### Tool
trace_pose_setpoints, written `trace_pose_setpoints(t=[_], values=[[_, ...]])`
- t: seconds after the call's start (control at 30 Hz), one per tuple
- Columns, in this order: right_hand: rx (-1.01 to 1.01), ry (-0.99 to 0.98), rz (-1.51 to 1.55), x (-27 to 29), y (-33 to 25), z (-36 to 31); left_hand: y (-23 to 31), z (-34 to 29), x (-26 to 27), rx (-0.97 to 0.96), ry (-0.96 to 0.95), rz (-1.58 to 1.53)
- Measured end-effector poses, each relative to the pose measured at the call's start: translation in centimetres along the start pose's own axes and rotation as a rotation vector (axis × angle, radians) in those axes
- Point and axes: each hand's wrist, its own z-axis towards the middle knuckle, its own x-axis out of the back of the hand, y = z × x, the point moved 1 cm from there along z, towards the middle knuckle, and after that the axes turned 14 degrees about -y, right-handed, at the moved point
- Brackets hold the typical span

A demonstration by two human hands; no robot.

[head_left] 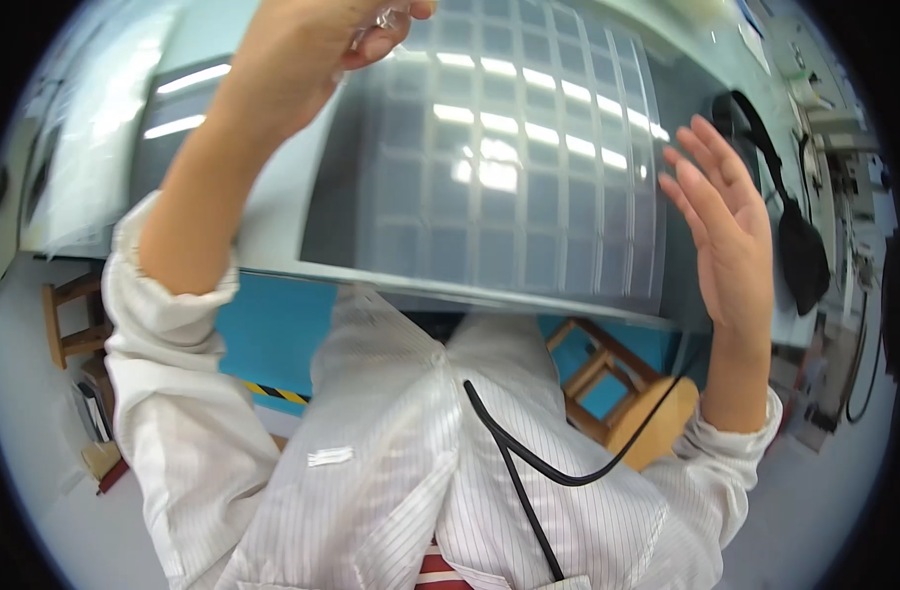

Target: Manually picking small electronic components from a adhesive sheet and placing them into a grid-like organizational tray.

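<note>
1. My left hand (317, 54), at the upper edge of the view, has its fingers curled in on a small piece of clear plastic (384, 18); the piece glints, and its full shape is hidden.
2. My right hand (722, 226) is open and holds nothing, its fingers spread and slightly bent toward the right edge of the tray; whether the fingertips touch that edge, I cannot tell.
3. The clear tray (543, 202), divided into a grid of compartments, lies between my hands, in front of my body. Bright ceiling reflections cross it in rows.
4. Beneath the tray is a dark grey mat (334, 211), which lies on the pale table (276, 218).
5. To the left, beyond my forearm, lies a heap of clear plastic sheeting (101, 128).
6. To the right of my right hand is a black strap with a pouch (802, 258).
7. Below the table edge, a black cable (568, 480) crosses my striped white coat (371, 492); a wooden stool (657, 423) stands to the right.
</note>
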Motion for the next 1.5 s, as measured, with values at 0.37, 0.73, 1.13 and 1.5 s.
trace_pose_setpoints(t=[0.37,0.73,1.13,1.5], values=[[-0.21,-0.109,-0.064,4.0,0.9,6.0,4.1,9.8,14.2,-0.446,0.791,0.624],[0.109,0.068,-0.734,1.6,2.7,7.1,4.8,21.9,18.1,-0.147,0.695,1.451],[0.218,0.018,-0.544,1.1,2.7,7.3,4.7,23.6,23.0,-0.299,0.683,0.964],[0.519,0.176,-0.514,2.6,4.8,7.7,1.9,6.4,5.7,0.203,0.175,0.733]])
